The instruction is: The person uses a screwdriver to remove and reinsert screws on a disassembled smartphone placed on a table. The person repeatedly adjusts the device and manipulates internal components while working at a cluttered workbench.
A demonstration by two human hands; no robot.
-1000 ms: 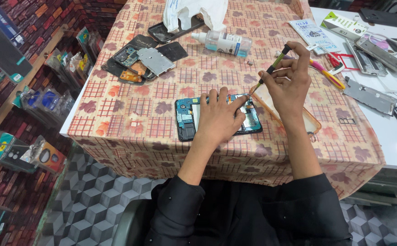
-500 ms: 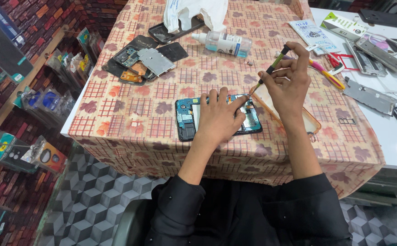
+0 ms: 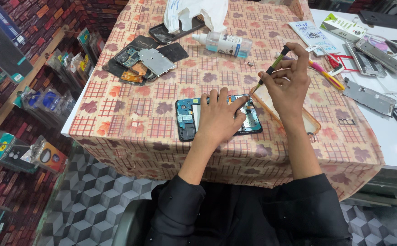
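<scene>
An opened phone (image 3: 188, 119) with a blue frame lies face down on the patterned tablecloth (image 3: 130, 123), its insides showing. My left hand (image 3: 221, 116) rests flat on it and presses it down, covering its middle. My right hand (image 3: 289, 79) holds a small screwdriver (image 3: 271, 68) with a yellow-green shaft and black cap. The tip points down at the phone's upper right corner, just beside my left forefinger. A clear phone case (image 3: 314, 125) lies under my right wrist.
A heap of phone parts and back covers (image 3: 139, 61) lies at the far left. A clear bottle (image 3: 223, 43) lies on its side beside a white plastic bag (image 3: 198, 11). On the white table (image 3: 389, 136) to the right are metal plates, tools and boxes.
</scene>
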